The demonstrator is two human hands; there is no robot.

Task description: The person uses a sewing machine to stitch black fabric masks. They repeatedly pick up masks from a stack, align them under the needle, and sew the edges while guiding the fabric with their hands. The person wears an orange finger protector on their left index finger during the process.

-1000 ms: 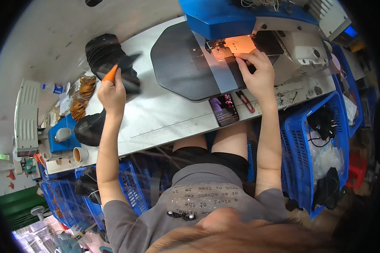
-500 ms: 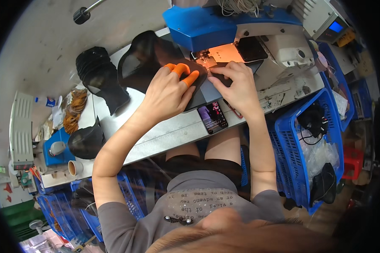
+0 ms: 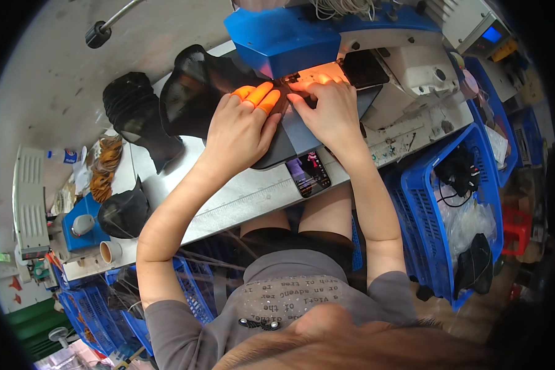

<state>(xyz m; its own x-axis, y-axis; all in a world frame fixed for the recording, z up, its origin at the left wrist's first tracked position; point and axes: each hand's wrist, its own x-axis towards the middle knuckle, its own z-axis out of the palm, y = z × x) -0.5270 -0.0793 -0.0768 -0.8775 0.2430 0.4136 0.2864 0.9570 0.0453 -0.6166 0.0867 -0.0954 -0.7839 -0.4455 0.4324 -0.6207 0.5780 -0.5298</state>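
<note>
A large black sheet piece (image 3: 191, 92) with curved edges lies across the sewing machine's bed (image 3: 304, 131), its right edge beneath the blue machine head (image 3: 283, 40). My left hand (image 3: 240, 126), with orange finger cots on several fingers, rests on this piece, fingers laid forward and thumb apart. Beside it, my right hand (image 3: 330, 108) touches down near the lit sewing area, close to the piece's right edge. Its thumb and index finger point toward that edge with a gap between them. The other fingertips reach forward under the orange light. The needle is hidden.
Stacked black pieces (image 3: 132, 108) lie left of the bed. A phone (image 3: 308, 174) sits at the table's front edge. A paper cup (image 3: 110, 251) and brown strips (image 3: 106, 163) are farther left. Blue baskets (image 3: 413, 234) stand on the right. A dark rod (image 3: 98, 34) hangs upper left.
Both hands have moved a little left and forward, and the black piece has shifted left with them. My right fingers now reach farther into the lit area.
</note>
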